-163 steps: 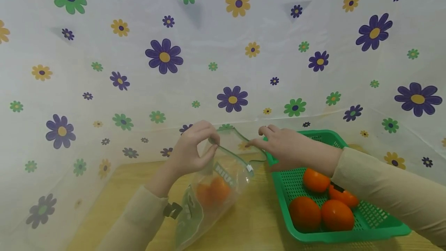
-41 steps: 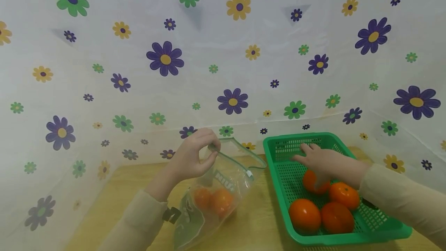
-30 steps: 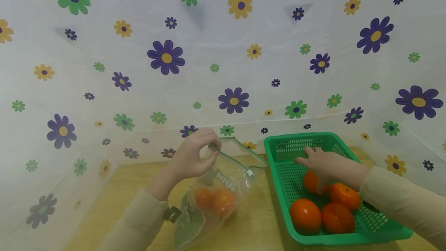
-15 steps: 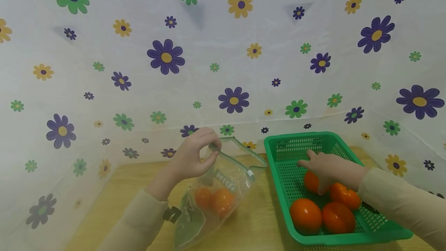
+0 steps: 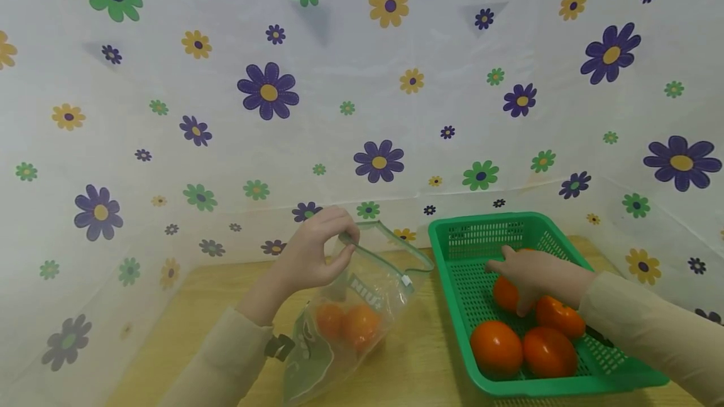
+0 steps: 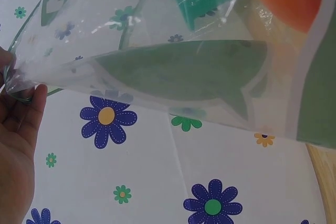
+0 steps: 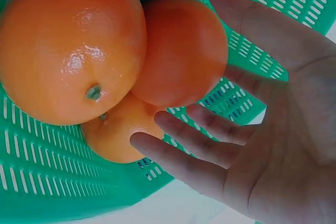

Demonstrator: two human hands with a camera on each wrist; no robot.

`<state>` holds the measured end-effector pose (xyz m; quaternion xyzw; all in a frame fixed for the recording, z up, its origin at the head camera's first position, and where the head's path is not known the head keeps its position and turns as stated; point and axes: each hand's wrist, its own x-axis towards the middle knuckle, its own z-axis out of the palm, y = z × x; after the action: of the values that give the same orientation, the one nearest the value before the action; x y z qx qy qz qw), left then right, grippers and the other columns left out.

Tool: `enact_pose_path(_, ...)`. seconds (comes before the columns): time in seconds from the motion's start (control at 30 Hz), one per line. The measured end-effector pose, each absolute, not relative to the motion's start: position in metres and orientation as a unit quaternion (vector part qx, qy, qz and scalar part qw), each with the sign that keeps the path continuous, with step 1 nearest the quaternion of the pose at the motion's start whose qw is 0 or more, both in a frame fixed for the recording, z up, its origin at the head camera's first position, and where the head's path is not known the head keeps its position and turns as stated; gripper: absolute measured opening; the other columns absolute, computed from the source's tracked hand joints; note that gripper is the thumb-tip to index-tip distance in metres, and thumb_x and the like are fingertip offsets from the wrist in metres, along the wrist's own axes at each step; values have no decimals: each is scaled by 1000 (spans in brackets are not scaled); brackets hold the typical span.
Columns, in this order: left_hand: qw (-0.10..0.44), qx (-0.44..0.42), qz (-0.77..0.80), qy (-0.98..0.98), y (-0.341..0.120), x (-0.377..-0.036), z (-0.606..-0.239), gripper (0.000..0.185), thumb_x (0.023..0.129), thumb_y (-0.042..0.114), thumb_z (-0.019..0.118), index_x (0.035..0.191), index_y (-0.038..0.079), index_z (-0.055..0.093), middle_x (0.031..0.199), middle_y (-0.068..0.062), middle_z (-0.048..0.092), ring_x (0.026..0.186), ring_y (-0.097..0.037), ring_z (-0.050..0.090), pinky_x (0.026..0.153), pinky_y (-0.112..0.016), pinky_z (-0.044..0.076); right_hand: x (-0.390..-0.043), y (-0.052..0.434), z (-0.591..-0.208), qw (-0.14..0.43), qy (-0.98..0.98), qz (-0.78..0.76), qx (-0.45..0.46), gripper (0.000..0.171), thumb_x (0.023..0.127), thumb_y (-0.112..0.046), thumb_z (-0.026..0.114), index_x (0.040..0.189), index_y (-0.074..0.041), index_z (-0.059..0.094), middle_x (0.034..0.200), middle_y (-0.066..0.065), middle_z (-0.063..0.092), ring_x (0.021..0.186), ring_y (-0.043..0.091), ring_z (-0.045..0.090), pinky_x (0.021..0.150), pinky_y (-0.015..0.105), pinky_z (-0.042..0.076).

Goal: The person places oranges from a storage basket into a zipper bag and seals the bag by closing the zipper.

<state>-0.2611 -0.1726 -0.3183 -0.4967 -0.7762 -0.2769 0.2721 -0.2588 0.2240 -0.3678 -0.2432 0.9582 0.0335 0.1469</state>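
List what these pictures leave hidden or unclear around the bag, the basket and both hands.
- Head view: the right hand covers part of the far orange; whether it has a grip yet is unclear.
- Head view: the bag blurs its fruit; the count is uncertain.
- Left wrist view: the left hand is cut off by the edge.
- Right wrist view: the basket is cropped.

backdrop: a white plastic sheet printed with purple, green and yellow flowers [image 5: 362, 112] is hanging behind and around
table: a light wooden tabletop [image 5: 407, 363] is lying underneath

Six oranges [image 5: 496, 348], one basket [image 5: 452, 269], one bag [image 5: 373, 281].
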Motion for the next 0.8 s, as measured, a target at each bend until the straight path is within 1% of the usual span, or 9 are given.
enact_pose_path(0.13, 274, -499, -277, -774, -172, -262, -319, 8, 87, 2, 66, 92, 8, 65, 87, -1, 63, 87, -15, 57, 80, -31, 53, -259, 225, -371, 154, 959, 28, -238, 85, 69, -15, 98, 143, -7, 57, 145, 41, 47, 93, 35, 68, 80, 49, 63)
enact_pose_path(0.2, 275, -499, -277, -774, -172, -262, -319, 6, 88, 3, 65, 92, 8, 65, 87, -1, 63, 87, -15, 57, 80, -32, 53, -260, 226, -372, 155, 959, 27, -237, 84, 69, -15, 98, 143, -7, 58, 144, 40, 48, 93, 34, 68, 81, 49, 63)
enact_pose_path(0.3, 274, -497, -277, -775, -172, -262, -319, 6, 88, 3, 66, 92, 8, 65, 87, -1, 63, 87, -15, 58, 81, -32, 53, -261, 226, -373, 149, 957, 34, -246, 81, 68, -17, 99, 138, -10, 60, 133, 33, 54, 87, 30, 66, 79, 49, 63)
enact_pose_path(0.43, 276, -499, -278, -773, -172, -262, -319, 13, 84, -1, 68, 92, 9, 65, 87, -1, 63, 86, -16, 58, 80, -32, 53, -262, 226, -375, 145, 955, 40, -257, 79, 67, -19, 100, 135, -10, 61, 123, 28, 57, 83, 27, 64, 77, 49, 63)
enact_pose_path(0.7, 280, -501, -278, -770, -172, -262, -319, 22, 81, -7, 70, 92, 10, 63, 86, -1, 62, 86, -15, 58, 81, -32, 53, -264, 227, -378, 147, 955, 38, -253, 79, 66, -15, 100, 135, -11, 62, 125, 28, 57, 86, 28, 65, 79, 50, 63)
enact_pose_path(0.8, 281, -501, -279, -770, -172, -262, -320, 23, 80, -8, 70, 92, 10, 63, 86, -1, 62, 86, -15, 57, 80, -31, 53, -265, 227, -379, 150, 955, 40, -251, 78, 66, -14, 100, 135, -10, 63, 131, 33, 56, 94, 34, 67, 84, 54, 62)
